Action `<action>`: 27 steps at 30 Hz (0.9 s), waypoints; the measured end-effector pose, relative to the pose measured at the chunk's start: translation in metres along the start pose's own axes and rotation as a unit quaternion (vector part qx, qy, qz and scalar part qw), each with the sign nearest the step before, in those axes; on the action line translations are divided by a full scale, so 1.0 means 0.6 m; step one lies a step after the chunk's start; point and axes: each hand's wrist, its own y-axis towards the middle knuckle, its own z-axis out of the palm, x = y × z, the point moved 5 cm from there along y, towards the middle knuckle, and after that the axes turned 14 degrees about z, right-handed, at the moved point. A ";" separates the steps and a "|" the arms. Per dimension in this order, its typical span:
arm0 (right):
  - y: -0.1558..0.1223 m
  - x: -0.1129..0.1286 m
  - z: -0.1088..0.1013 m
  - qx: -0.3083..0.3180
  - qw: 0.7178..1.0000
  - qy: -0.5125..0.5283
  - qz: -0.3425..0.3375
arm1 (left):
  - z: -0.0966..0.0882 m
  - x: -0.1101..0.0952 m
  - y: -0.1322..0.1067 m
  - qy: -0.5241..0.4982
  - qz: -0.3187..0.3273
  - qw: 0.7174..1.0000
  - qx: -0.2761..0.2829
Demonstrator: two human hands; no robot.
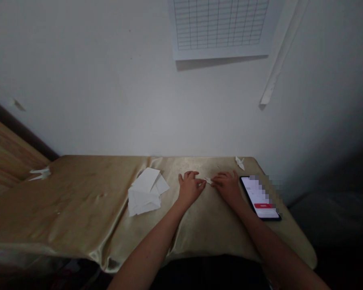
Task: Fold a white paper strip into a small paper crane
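Between my two hands is a small piece of folded white paper [208, 181], low over the cloth-covered table. My left hand [190, 187] pinches its left end between thumb and index finger, the other fingers curled above. From the other side my right hand [226, 185] grips the right end with its fingertips, which hide part of it. Loose sheets of white paper [145, 193] lie in an overlapping pile left of my left hand. Beyond my right hand, near the table's back right corner, rests a small folded paper crane [240, 162].
A phone [261, 199] with a lit screen lies right of my right forearm. The gold tablecloth [78, 201] has raised wrinkles. White scissors or a similar object [40, 173] lie at the far left. A printed grid sheet [220, 24] hangs on the wall behind.
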 end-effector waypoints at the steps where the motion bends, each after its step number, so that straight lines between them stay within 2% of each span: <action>1: 0.002 -0.002 0.001 0.004 1.000 0.002 -0.008 | 0.002 0.001 0.002 -0.014 0.003 1.000 -0.010; 6: 0.011 -0.012 0.012 0.025 0.999 0.021 -0.017 | 0.005 0.016 0.014 -0.074 0.014 0.994 -0.080; 9: 0.011 -0.010 0.021 0.048 0.997 0.032 -0.044 | 0.007 0.025 0.017 -0.062 -0.008 0.996 -0.056; 13: 0.010 -0.008 0.024 0.049 0.997 0.037 -0.053 | 0.006 0.026 0.013 -0.044 -0.038 0.998 -0.012; 23: 0.007 -0.004 0.023 0.035 0.999 0.010 -0.027 | 0.003 0.018 0.012 -0.020 -0.063 0.998 -0.001; 27: 0.005 -0.003 0.019 0.043 0.999 -0.004 0.005 | 0.003 0.014 0.010 -0.002 -0.067 0.998 0.008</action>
